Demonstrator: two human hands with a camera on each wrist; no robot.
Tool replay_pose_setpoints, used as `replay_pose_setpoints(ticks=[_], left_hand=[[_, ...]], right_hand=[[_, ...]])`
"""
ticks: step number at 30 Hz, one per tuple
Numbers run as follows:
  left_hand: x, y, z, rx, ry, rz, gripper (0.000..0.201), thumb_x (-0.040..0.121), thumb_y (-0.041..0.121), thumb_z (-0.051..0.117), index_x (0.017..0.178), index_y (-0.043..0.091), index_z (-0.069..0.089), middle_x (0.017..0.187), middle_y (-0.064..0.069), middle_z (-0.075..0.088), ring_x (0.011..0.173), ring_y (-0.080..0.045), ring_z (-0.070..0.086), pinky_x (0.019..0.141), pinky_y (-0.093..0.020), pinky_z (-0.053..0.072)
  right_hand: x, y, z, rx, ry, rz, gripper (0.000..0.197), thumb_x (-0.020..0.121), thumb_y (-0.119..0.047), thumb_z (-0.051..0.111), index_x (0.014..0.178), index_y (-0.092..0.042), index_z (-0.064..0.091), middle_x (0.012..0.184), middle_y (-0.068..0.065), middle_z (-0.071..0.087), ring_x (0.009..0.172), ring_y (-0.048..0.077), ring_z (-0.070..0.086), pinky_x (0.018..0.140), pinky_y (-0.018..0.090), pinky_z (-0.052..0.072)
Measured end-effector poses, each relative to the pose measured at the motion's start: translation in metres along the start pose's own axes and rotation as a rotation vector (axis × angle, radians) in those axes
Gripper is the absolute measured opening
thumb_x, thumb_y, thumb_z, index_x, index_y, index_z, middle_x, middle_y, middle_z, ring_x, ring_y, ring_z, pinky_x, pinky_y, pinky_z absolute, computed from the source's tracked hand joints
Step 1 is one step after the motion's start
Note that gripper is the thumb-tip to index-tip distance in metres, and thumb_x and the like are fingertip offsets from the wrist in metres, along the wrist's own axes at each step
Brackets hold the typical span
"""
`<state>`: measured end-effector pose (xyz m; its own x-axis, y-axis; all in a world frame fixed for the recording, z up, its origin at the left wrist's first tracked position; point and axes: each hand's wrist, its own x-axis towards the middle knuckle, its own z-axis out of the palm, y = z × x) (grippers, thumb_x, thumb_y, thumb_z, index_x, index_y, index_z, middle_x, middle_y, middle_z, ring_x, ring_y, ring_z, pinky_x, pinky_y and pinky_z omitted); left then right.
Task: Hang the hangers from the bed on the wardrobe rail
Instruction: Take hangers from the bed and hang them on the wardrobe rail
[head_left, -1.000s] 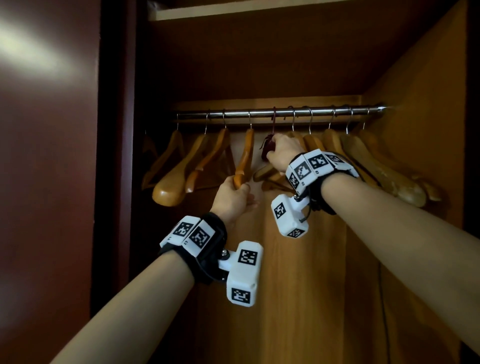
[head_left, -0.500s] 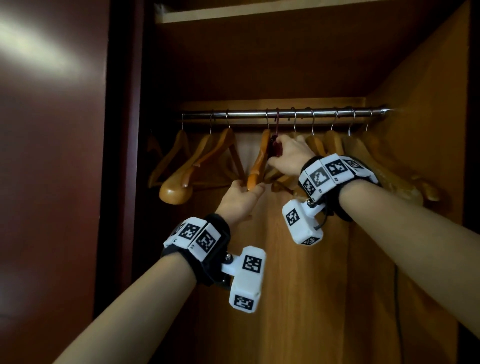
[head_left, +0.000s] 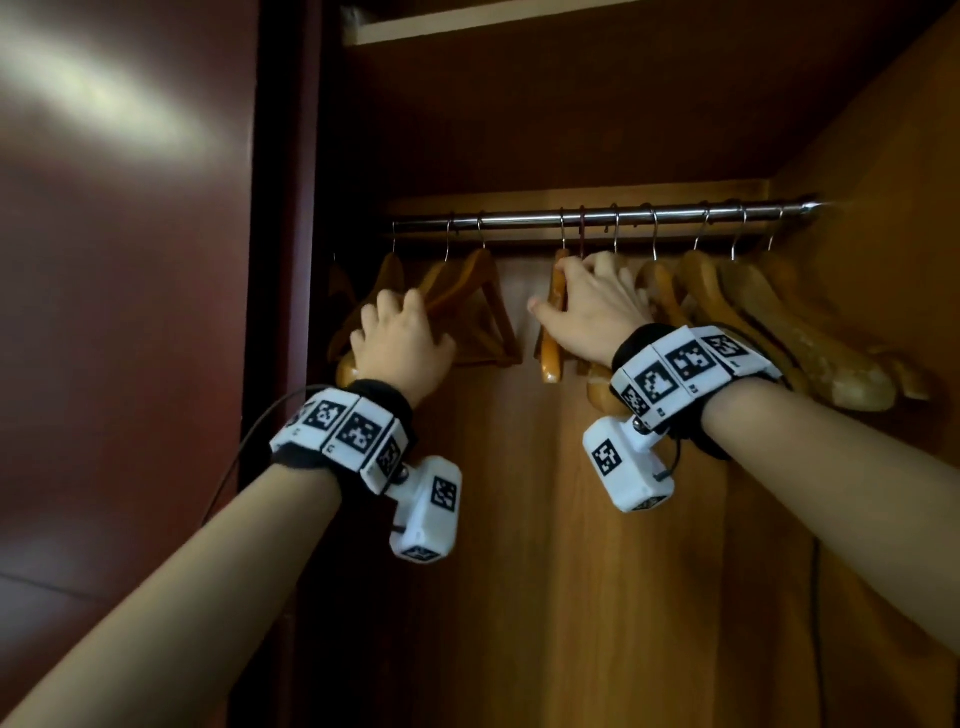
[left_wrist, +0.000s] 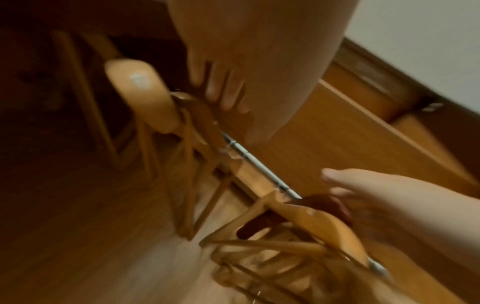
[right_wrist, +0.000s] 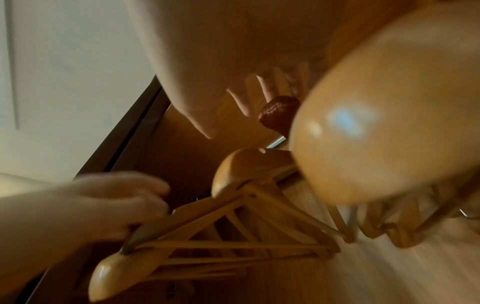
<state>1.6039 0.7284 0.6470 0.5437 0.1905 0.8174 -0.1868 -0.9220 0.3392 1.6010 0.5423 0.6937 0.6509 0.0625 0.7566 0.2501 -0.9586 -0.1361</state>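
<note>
Several pale wooden hangers hang on the metal wardrobe rail (head_left: 675, 214). My left hand (head_left: 400, 338) lies on the left group of hangers (head_left: 467, 306), fingers laid over their arms, holding none of them. The left hand's fingers (left_wrist: 221, 92) look fairly straight. My right hand (head_left: 587, 306) rests flat, fingers spread, against a wooden hanger (head_left: 551, 358) at mid-rail. Behind that hand hangs a dark red hanger (left_wrist: 324, 203), mostly hidden in the head view. More wooden hangers (head_left: 779, 322) crowd the right end.
A dark red wardrobe door (head_left: 130, 312) stands close on the left. The wooden side wall (head_left: 883, 208) bounds the right, and a shelf (head_left: 467, 26) runs overhead. A bare stretch of rail (head_left: 519, 221) separates the left group from the middle hanger.
My left hand left the middle hanger and moved left onto the left group. My right hand let go of the dark red hanger and now lies flat on the middle hanger.
</note>
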Motion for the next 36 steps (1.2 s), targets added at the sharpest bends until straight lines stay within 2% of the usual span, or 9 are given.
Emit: replay_pose_setpoints(ticks=[2, 7, 9, 13, 17, 21, 30, 33, 36], left_hand=[[0.006, -0.007, 0.005, -0.006, -0.084, -0.044, 0.056, 0.09, 0.036, 0.055, 0.136, 0.008, 0.04, 0.135, -0.017, 0.043, 0.128, -0.036, 0.036, 0.104, -0.051, 0.036], [0.007, -0.006, 0.014, 0.0, -0.101, -0.101, 0.056, 0.091, 0.04, 0.054, 0.133, 0.006, 0.041, 0.136, -0.019, 0.04, 0.129, -0.037, 0.036, 0.104, -0.05, 0.034], [0.009, -0.009, 0.019, -0.025, -0.143, -0.138, 0.054, 0.091, 0.041, 0.053, 0.131, 0.005, 0.042, 0.133, -0.018, 0.044, 0.125, -0.037, 0.043, 0.103, -0.049, 0.038], [0.011, -0.009, 0.028, -0.192, -0.2, -0.145, 0.041, 0.092, 0.034, 0.056, 0.12, 0.006, 0.047, 0.108, -0.014, 0.061, 0.093, -0.032, 0.064, 0.079, -0.043, 0.056], [0.007, 0.002, 0.037, -0.411, -0.244, -0.143, 0.029, 0.096, 0.024, 0.051, 0.12, 0.008, 0.044, 0.094, -0.013, 0.068, 0.073, -0.024, 0.07, 0.056, -0.03, 0.054], [0.005, 0.015, 0.047, -0.546, -0.224, -0.143, 0.025, 0.095, 0.027, 0.049, 0.114, 0.013, 0.042, 0.099, -0.017, 0.068, 0.088, -0.033, 0.068, 0.079, -0.047, 0.057], [-0.002, 0.031, 0.053, -0.532, -0.161, -0.067, 0.016, 0.095, 0.027, 0.049, 0.106, 0.015, 0.043, 0.095, -0.015, 0.066, 0.083, -0.033, 0.067, 0.076, -0.048, 0.057], [-0.003, 0.032, 0.051, -0.474, -0.165, -0.066, 0.025, 0.093, 0.03, 0.051, 0.112, 0.013, 0.047, 0.099, -0.013, 0.065, 0.085, -0.032, 0.066, 0.078, -0.048, 0.056], [-0.005, 0.027, 0.043, -0.395, -0.127, -0.058, 0.045, 0.091, 0.048, 0.047, 0.12, 0.014, 0.051, 0.111, -0.012, 0.062, 0.1, -0.031, 0.061, 0.088, -0.048, 0.052]], right_hand=[[-0.002, 0.0, 0.002, -0.018, 0.0, -0.012, 0.061, 0.092, -0.057, 0.042, 0.14, -0.022, 0.035, 0.146, 0.011, 0.03, 0.133, 0.036, 0.029, 0.104, 0.048, 0.028], [-0.004, 0.004, 0.002, -0.026, 0.016, -0.021, 0.062, 0.091, -0.058, 0.041, 0.142, -0.023, 0.033, 0.146, 0.011, 0.031, 0.133, 0.036, 0.03, 0.105, 0.048, 0.028], [-0.006, 0.006, 0.0, -0.027, 0.021, -0.028, 0.062, 0.092, -0.057, 0.042, 0.142, -0.022, 0.033, 0.146, 0.011, 0.031, 0.133, 0.036, 0.031, 0.105, 0.048, 0.028], [-0.009, 0.008, -0.003, -0.023, 0.026, -0.033, 0.062, 0.092, -0.057, 0.042, 0.142, -0.022, 0.033, 0.144, 0.011, 0.033, 0.131, 0.035, 0.032, 0.105, 0.048, 0.028], [-0.012, 0.011, -0.005, -0.022, 0.012, -0.026, 0.063, 0.092, -0.057, 0.042, 0.143, -0.023, 0.031, 0.146, 0.011, 0.031, 0.132, 0.035, 0.032, 0.106, 0.048, 0.028], [-0.012, 0.015, -0.006, -0.025, 0.01, -0.018, 0.064, 0.091, -0.058, 0.043, 0.143, -0.024, 0.031, 0.145, 0.011, 0.031, 0.131, 0.035, 0.033, 0.105, 0.047, 0.029], [-0.011, 0.013, -0.001, -0.002, -0.027, -0.031, 0.061, 0.091, -0.057, 0.044, 0.141, -0.023, 0.034, 0.145, 0.011, 0.031, 0.133, 0.035, 0.031, 0.105, 0.049, 0.028], [-0.011, 0.014, 0.001, -0.013, -0.023, -0.03, 0.06, 0.091, -0.057, 0.044, 0.14, -0.022, 0.037, 0.144, 0.01, 0.032, 0.132, 0.034, 0.031, 0.105, 0.048, 0.028], [-0.011, 0.015, 0.003, -0.012, -0.017, -0.025, 0.058, 0.091, -0.056, 0.045, 0.137, -0.021, 0.04, 0.144, 0.01, 0.032, 0.131, 0.033, 0.032, 0.105, 0.049, 0.029]])
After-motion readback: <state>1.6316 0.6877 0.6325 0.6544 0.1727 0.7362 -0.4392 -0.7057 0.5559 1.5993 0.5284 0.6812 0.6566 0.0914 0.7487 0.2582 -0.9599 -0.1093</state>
